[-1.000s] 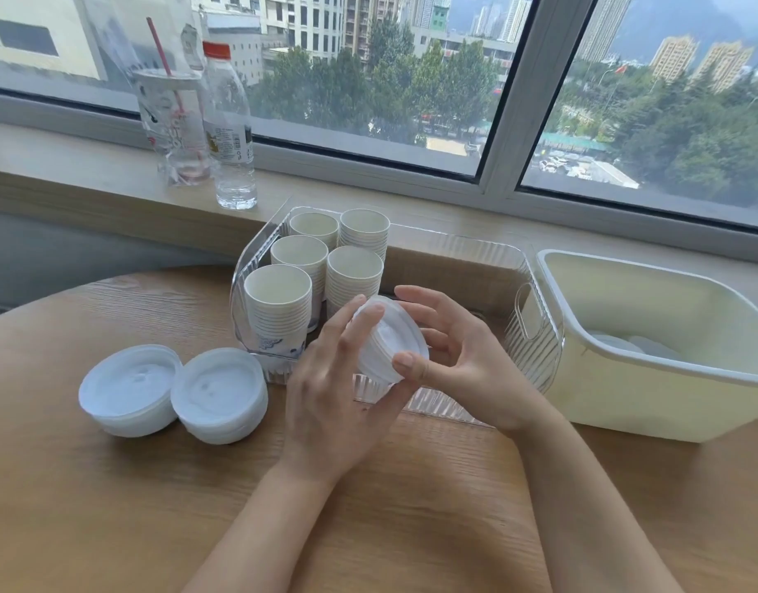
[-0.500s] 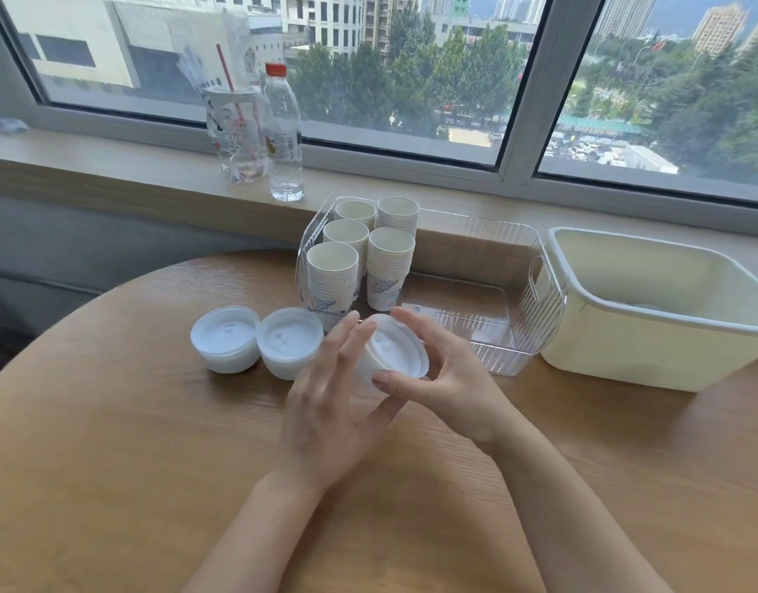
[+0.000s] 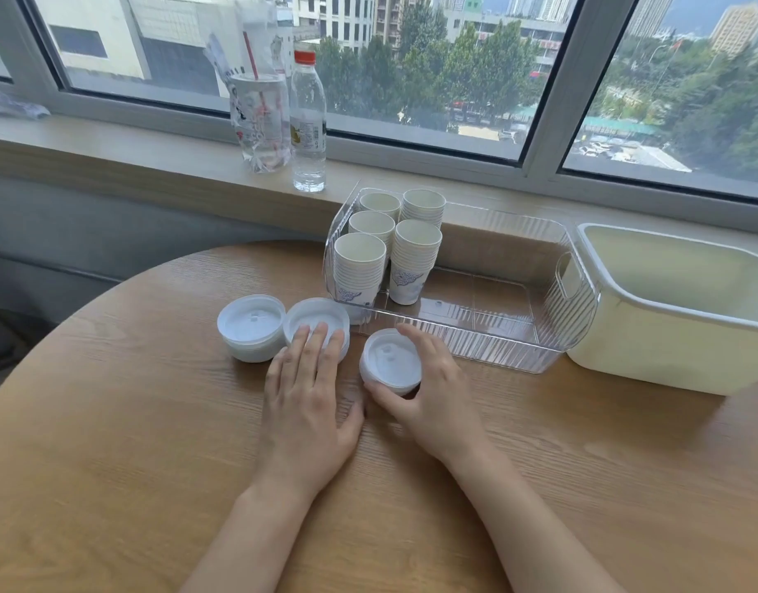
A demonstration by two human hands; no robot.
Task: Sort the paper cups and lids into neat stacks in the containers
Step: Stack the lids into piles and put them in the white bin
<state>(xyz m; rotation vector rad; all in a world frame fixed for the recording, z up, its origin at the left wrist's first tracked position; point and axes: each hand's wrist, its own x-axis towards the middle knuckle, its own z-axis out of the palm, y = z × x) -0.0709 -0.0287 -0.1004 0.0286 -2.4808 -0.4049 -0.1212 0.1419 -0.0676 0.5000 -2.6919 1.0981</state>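
Resting on the round wooden surface are three stacks of white lids, set in a row in front of the clear container. The left lid stack stands free. The middle lid stack lies under the fingertips of the left hand, which is spread flat, palm down, heel on the surface. The right lid stack is pinched at its rim between thumb and fingers of the right hand, and it sits on the surface just beside the container's front wall.

Two containers stand side by side at the far edge of the surface, touching or nearly touching. The clear container is ribbed and has a handle cut-out at its right end. It holds five stacks of paper cups, all upright and grouped at its left end in two rows; the front two show a blue pattern. The rest of its floor is bare. The cream bin stands to its right; its contents cannot be told from this view.

On the windowsill stand one water bottle with a red cap and one clear plastic drink cup with a red straw, wrapped in a bag.
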